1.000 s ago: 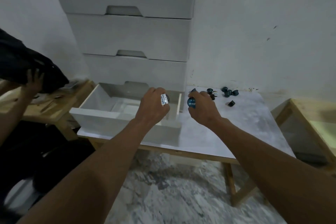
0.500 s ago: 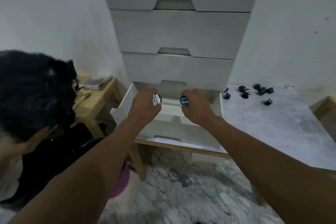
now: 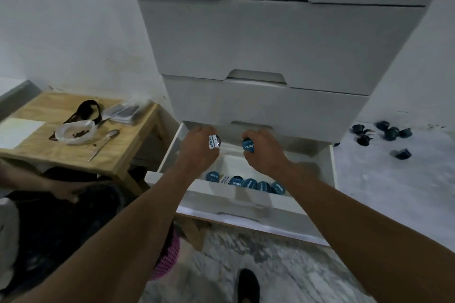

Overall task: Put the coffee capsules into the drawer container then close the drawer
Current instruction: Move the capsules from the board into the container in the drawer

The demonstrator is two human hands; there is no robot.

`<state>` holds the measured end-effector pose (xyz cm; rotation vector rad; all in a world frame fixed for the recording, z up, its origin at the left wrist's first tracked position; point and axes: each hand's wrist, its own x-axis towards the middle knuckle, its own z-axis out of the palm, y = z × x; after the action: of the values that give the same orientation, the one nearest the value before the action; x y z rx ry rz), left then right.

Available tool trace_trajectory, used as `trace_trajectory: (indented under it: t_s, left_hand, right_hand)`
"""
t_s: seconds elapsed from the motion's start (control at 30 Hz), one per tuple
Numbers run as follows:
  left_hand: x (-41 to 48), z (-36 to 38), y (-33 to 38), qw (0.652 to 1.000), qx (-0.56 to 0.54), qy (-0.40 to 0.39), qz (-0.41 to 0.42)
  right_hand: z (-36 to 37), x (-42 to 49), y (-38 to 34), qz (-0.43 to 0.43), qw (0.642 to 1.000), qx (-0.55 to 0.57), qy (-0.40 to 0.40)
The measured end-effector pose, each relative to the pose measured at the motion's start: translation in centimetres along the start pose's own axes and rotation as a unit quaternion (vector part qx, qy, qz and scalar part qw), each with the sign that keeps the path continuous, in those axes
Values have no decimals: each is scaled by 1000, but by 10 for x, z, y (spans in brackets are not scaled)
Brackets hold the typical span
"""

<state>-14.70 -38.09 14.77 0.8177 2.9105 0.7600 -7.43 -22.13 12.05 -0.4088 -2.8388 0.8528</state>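
Note:
The white bottom drawer (image 3: 246, 206) of the drawer unit stands pulled out. Both my hands hover above it. My left hand (image 3: 199, 152) grips a capsule with a white lid (image 3: 213, 141). My right hand (image 3: 264, 151) grips a capsule with a blue lid (image 3: 248, 145). A row of several blue-lidded capsules (image 3: 246, 182) lies inside the drawer along its front wall, below my wrists. Several dark loose capsules (image 3: 384, 134) lie scattered on the marbled table top to the right of the unit.
Closed white drawers (image 3: 270, 39) tower above the open one. At left stands a wooden side table (image 3: 128, 140) with a white bowl (image 3: 75, 131), a spoon (image 3: 104, 142) and papers. Another person's arm (image 3: 49, 184) shows at lower left. A pink basket (image 3: 167, 258) sits under my left forearm.
My view has shifted left and closer to the drawer; its inside and the capsule row now show. Both hands, still holding capsules, have moved over the drawer. The dark-haired person has dropped out of view.

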Motion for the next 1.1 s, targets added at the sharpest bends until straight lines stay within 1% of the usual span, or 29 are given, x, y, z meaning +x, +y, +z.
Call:
trace_trajectory:
  t_s: [0.17,0.37,0.47,0.57,0.67,0.73,0.9,1.1]
  left_hand:
    - [29,25,-10,999,29,-39,-3]
    - [43,60,-29,988,43,-148,-7]
    - [51,68,-33,982,72,-175,6]
    - [57,71,-35,973,140,-183,31]
    - [62,74,-38,967,170,-179,61]
    - [65,77,-41,964,166,-188,82]
    - [75,93,-55,950,136,-262,105]
    - [81,98,-60,942,122,-290,118]
  right_hand:
    - [22,28,19,2,999,2,-40]
    - [52,39,40,46,993,-3,-107]
    - [65,46,44,67,990,2,-124]
    - [76,48,42,91,987,14,-132]
    - [84,48,41,108,984,14,-139]
    - [88,48,40,119,983,10,-138]
    - [90,49,38,147,980,7,-137]
    - [91,48,36,175,977,10,-124]
